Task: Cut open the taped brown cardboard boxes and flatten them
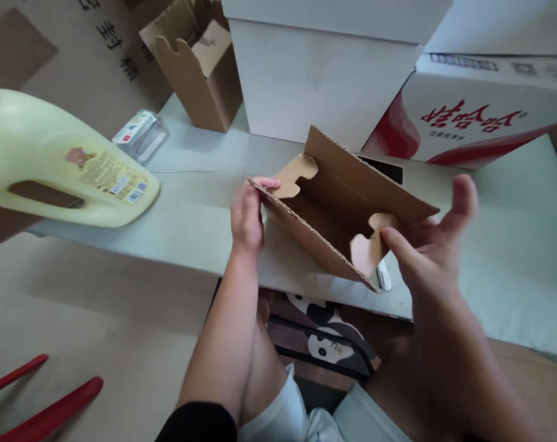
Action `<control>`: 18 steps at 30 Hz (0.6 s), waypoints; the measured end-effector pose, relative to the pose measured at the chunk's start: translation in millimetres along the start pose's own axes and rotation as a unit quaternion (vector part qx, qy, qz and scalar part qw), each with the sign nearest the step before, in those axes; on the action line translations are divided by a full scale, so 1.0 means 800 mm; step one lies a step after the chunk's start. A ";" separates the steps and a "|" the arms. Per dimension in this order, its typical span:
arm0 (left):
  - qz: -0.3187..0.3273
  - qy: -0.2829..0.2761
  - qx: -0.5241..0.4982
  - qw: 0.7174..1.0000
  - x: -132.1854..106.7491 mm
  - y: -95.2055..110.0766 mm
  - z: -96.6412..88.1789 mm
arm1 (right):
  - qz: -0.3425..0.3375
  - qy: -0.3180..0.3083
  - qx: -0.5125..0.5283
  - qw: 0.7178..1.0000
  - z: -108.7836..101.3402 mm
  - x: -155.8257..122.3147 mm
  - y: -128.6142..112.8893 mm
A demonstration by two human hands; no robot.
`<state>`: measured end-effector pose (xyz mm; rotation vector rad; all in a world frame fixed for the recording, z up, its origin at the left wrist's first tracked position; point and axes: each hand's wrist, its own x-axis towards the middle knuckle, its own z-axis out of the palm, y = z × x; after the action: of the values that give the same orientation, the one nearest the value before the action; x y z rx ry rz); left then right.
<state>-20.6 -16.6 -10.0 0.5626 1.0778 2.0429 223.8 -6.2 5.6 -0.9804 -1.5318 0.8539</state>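
Observation:
An open brown cardboard box (324, 242) is tilted over the table's front edge, its mouth toward me and its long side flaps standing up. My left hand (248, 215) is closed on the box's left end, fingers at the corner beside the notched end flap (301, 172). At the opposite end my right hand (432, 245) pinches the other notched flap (370, 245), one digit on its inner face and others behind, partly hidden. One finger of that hand points up, away from the cardboard. A small white object (384, 275) shows just beneath the right end.
On the left stand a pale yellow jug (98, 153) and a clear plastic pack (140, 135). Behind are another brown box (204, 80), a white box (315, 73) and a red-and-white carton (481, 116). A dark flat object (384, 169) lies behind my box. Red bars (66, 411) show lower left.

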 end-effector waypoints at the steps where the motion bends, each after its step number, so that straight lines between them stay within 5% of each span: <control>1: 0.003 0.006 0.012 1.000 0.000 -0.002 0.000 | 0.002 -0.017 -0.005 1.000 -0.004 0.000 0.004; 7: 0.056 0.018 0.056 0.997 -0.003 -0.015 -0.004 | -0.037 -0.124 -0.059 0.990 -0.021 -0.010 0.028; 12: 0.074 0.052 0.098 0.991 -0.006 -0.013 0.002 | -0.065 -0.135 -0.012 0.989 -0.016 -0.020 0.040; 18: 0.105 -0.007 0.160 0.982 -0.003 -0.006 0.009 | -0.053 -0.105 -0.044 0.992 -0.007 -0.021 0.034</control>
<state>-12.5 -13.0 -10.6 0.8842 1.4002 2.0493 234.4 -10.3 -24.8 -0.8854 -1.7986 0.8408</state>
